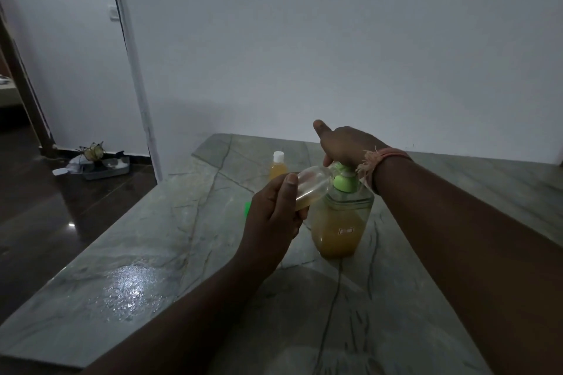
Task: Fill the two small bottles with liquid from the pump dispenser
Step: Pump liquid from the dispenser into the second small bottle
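Note:
My left hand [271, 222] grips a small clear bottle [310, 186], tilted with its mouth up against the spout of the pump dispenser [341, 228]. A little amber liquid lies in the bottle's lower end. The dispenser is a clear bottle about half full of amber liquid, with a green pump top [345, 183]. My right hand [347, 143] rests on the pump head and presses it, thumb stretched out. Behind them a second small bottle [277, 169] stands upright, filled with amber liquid and closed with a white cap.
A green cap [247, 209] lies on the grey-green stone counter [152, 268], partly hidden behind my left hand. The white wall runs along the counter's far edge. To the left the counter drops to a dark floor, where a tray with small objects [100, 161] sits.

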The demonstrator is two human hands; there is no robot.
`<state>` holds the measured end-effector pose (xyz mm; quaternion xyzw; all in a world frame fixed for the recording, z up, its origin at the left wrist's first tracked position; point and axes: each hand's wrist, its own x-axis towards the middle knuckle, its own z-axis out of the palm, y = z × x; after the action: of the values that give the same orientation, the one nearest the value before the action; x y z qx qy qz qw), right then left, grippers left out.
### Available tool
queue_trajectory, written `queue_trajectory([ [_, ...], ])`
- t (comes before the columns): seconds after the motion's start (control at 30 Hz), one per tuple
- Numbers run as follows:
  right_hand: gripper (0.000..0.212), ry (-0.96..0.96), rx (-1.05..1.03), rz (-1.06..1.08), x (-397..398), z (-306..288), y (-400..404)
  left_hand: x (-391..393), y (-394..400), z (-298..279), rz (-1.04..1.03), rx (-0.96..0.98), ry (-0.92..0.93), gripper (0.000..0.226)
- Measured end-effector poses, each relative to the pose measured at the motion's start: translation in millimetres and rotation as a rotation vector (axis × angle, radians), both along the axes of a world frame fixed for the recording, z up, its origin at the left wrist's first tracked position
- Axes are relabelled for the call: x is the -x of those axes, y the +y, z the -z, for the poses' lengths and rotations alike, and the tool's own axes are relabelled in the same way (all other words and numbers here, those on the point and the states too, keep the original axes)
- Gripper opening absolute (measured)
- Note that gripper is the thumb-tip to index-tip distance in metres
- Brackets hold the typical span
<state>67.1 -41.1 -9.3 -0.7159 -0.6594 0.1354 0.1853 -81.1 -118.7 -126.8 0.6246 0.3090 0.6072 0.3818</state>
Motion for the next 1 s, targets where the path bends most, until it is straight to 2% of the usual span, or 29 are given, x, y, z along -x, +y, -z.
queue_trajectory([
  [0.2, 0.08, 0.049, -0.046, 0.002, -2.9, 1.8, 8.3, -1.3, 0.4, -1.5, 0.004, -0.007, -0.012, 0.035],
  [0.5, 0.073, 0.01, -0.026, 0.003, -2.4, 2.0, 10.4, -1.3, 1.2, -0.2, -0.006, -0.007, -0.016, 0.034],
  [0.6, 0.068, -0.007, -0.092, 0.014, -2.9, 2.7, 15.9, -2.3, 0.6, -0.5, 0.0, -0.001, -0.017, 0.036],
  [0.67, 0.073, 0.056, -0.139, 0.038, -5.1, 8.1, 18.7, -2.8, 2.4, -0.3, -0.003, -0.001, -0.024, 0.036],
  [0.93, 0.073, 0.066, -0.07, 0.052, -3.7, 7.3, 13.3, -3.1, 2.4, 1.5, -0.01, -0.009, -0.016, 0.035],
  [1.0, 0.066, 0.037, -0.068, 0.031, -4.4, 6.1, 16.1, -2.9, 1.3, 1.3, 0.0, -0.011, -0.012, 0.036],
])
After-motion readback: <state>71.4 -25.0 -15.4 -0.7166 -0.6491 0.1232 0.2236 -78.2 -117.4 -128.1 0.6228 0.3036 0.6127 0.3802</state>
